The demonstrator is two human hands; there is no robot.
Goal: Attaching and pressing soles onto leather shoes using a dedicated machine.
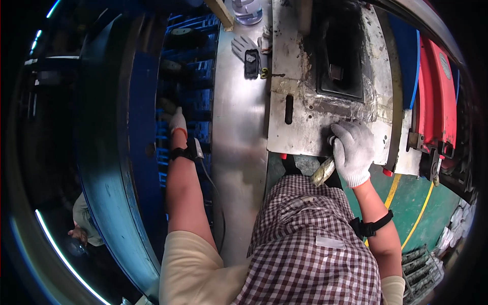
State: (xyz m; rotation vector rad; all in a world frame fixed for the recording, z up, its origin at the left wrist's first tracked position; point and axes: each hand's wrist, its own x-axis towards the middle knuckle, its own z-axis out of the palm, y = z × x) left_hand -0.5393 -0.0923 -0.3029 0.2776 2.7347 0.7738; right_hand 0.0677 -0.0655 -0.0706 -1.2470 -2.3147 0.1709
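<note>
My right hand (351, 150), in a white knit glove, is closed around an elongated, mottled yellow-green piece (323, 173) whose lower end shows below my fingers. It is at the front edge of a worn white metal machine plate (300, 134). Far to the left, my left hand (177, 123), also gloved, reaches in among blue slats (203, 96). Its thumb and fingers are at a dull brownish-green elongated piece (166, 105), and appear to close on it; shadow hides part of the grip.
A bare metal ledge (236, 147) runs between slats and machine. On it are a grey glove (244, 47), a small black device (251, 63) and a clear container (247, 11). A dark recess (343, 56) opens in the machine. Red equipment (437, 91) stands right; another person (84, 223) is far left.
</note>
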